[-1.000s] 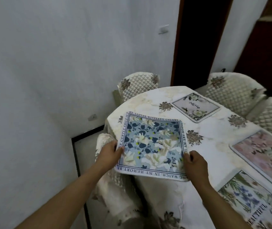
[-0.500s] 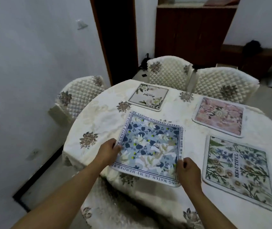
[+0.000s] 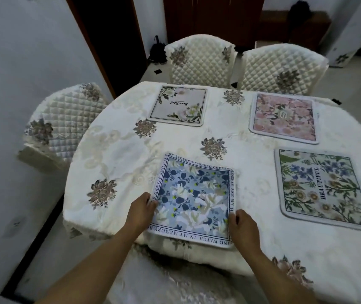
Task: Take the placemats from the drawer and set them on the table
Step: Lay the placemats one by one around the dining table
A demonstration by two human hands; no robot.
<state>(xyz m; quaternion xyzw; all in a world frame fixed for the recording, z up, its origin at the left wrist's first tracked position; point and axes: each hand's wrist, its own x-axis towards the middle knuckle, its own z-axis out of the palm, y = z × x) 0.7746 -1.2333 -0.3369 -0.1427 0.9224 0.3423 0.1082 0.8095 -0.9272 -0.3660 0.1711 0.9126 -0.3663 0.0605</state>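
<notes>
On the table [image 3: 120, 150] lie four mats: the blue mat [image 3: 193, 198] at the near edge, the white mat [image 3: 178, 105], pink mat [image 3: 283, 117] and green mat [image 3: 322, 187] beyond. The left hand [image 3: 141, 212] pinches the blue mat's left edge, the right hand [image 3: 244, 229] its right edge. Three chairs [image 3: 199, 60] stand behind.

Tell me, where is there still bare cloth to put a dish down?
Widest bare cloth: the left of the table, beside the blue mat. A smaller patch lies between it, the white mat and the pink mat. The right is crowded: the green mat lies close to the pink one.
</notes>
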